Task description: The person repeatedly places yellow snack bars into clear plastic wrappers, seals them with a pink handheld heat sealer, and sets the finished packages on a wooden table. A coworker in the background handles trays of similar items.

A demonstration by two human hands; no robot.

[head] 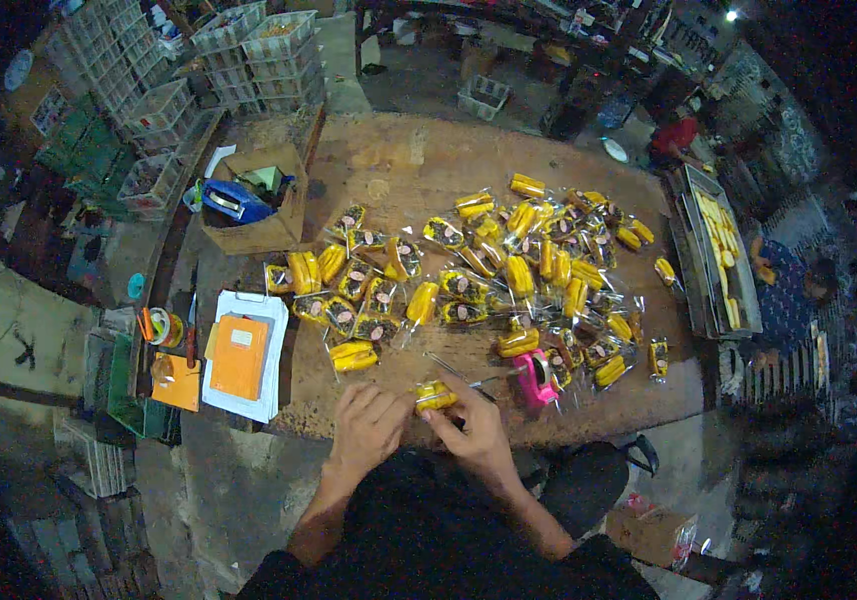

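A small yellow pastry in clear plastic wrap (434, 396) is held above the table's near edge. My right hand (479, 429) grips it between thumb and fingers. At its left end the curled fingers of my left hand (370, 421) pinch the wrapper; the fingertips are partly hidden. A pink tape dispenser (532, 381) stands to the right of my hands. Thin metal tool parts (452, 367) lie just beyond them, partly covered by my right hand. Many wrapped yellow pastries (520, 276) are spread over the table, some showing dark topping and a pale oval label.
The wooden table (398, 161) holds a cardboard box (260, 232) with a blue object inside, an orange notebook (239, 356) on papers and a tape-like round container (166, 328). Metal trays of unwrapped pastries (717, 247) stand at the right, beside another person (785, 292). Plastic crates (278, 67) are stacked behind.
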